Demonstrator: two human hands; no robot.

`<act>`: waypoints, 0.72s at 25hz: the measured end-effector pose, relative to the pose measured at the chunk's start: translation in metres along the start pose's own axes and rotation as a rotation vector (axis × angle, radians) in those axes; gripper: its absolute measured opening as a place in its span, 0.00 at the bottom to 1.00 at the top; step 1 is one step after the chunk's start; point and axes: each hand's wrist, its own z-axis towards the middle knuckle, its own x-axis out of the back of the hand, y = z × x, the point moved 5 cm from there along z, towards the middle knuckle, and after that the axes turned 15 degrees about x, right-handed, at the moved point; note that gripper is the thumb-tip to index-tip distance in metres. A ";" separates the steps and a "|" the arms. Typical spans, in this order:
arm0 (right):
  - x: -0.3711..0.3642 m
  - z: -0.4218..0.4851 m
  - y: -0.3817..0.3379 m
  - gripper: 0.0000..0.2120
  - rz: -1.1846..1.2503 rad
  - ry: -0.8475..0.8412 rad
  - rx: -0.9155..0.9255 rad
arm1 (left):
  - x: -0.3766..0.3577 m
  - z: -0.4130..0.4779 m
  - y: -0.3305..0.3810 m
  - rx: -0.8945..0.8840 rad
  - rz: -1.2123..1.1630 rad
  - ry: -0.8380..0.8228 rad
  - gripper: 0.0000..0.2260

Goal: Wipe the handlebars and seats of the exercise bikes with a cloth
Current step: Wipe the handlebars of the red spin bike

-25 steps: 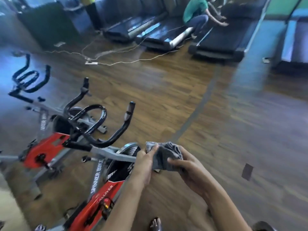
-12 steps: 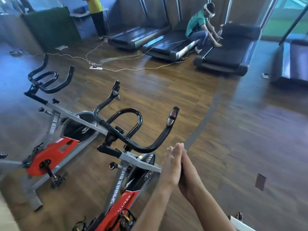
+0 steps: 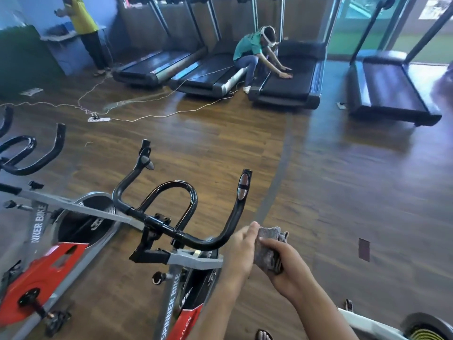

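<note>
A folded grey cloth [image 3: 268, 246] sits between both hands in front of me. My left hand [image 3: 239, 249] pinches its left side and my right hand [image 3: 291, 266] grips it from below and the right. Just left of my hands curve the black handlebars [image 3: 171, 212] of the nearest red and grey spinner bike [image 3: 176, 298]; the hands are beside the right horn, not touching it. A second bike [image 3: 36, 271] stands to the left, its own handlebars [image 3: 31, 155] at the frame's left edge. No seat is in view.
Wooden floor stretches ahead. Several treadmills [image 3: 286, 79] line the far wall; a person [image 3: 252, 52] crouches wiping one, another person [image 3: 85, 28] stands at far left. White cables and a power strip [image 3: 98, 119] lie on the floor. Part of another machine [image 3: 421, 327] shows bottom right.
The hands were pressed palm to palm half a second ago with the cloth hidden; now they have parted and the grey cloth shows between them. The view has lifted towards the treadmills.
</note>
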 end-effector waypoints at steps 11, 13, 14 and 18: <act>0.039 0.096 -0.004 0.07 -0.029 0.140 -0.034 | 0.049 0.070 0.042 -0.049 0.040 0.284 0.09; 0.036 0.112 -0.004 0.08 -0.144 0.123 0.001 | 0.051 0.083 0.052 -0.052 0.054 0.305 0.09; 0.033 0.119 -0.003 0.10 -0.189 0.107 0.014 | 0.050 0.090 0.059 -0.058 0.069 0.304 0.08; 0.006 0.149 -0.019 0.08 -0.262 0.091 0.124 | 0.045 0.125 0.092 -0.092 0.133 0.246 0.09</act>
